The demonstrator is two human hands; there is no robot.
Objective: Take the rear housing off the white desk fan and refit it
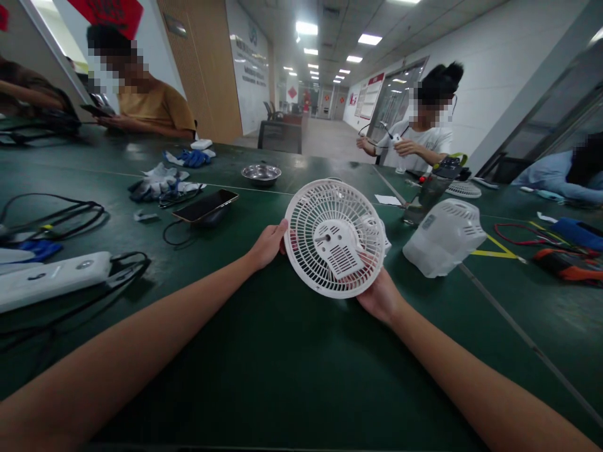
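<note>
Above the green table (pixel 301 376), the left hand (pixel 270 246) pinches the left rim of a white fan grille (pixel 335 242), and the right hand (pixel 380 296) grips its lower right, fingers partly hidden behind. Looks like a hold-and-inspect step; next move calls for steady two-handed support. White housing (pixel 445 238) to the right, metal bowl (pixel 260 174) farther off.

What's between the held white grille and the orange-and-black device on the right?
Head view: a whitish plastic housing nearest the grille, then yellow lines on the green tabletop.
</note>
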